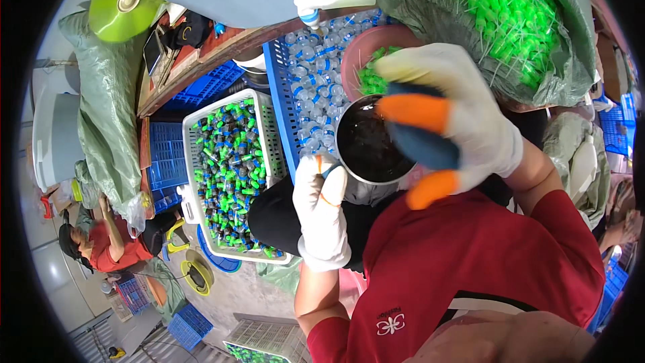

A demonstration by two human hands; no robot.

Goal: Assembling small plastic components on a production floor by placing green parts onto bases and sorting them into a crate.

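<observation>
My left hand [323, 212], in a white glove, is closed with its fingertips pinched on a small blue-banded bottle [328, 170], mostly hidden by the fingers. It is beside the rim of a round metal pot [349, 161] that holds dark liquid. Over the pot's right side is my right hand [463, 114], gloved in white with orange fingertip covers. Its fingers curl around something dark blue [423, 144], blurred by motion, whose kind I cannot make out. Behind the pot, a blue crate [279, 94] is filled with small clear bottles [322, 60] with blue bands.
A pink basin [363, 47] and a large sack [416, 0] hold green stemmed pieces. At left, a white basket [262, 111] contains several green, dark and blue pieces. A white nozzle [336, 0] overhangs the blue crate. Another person [114, 249] sits at far left.
</observation>
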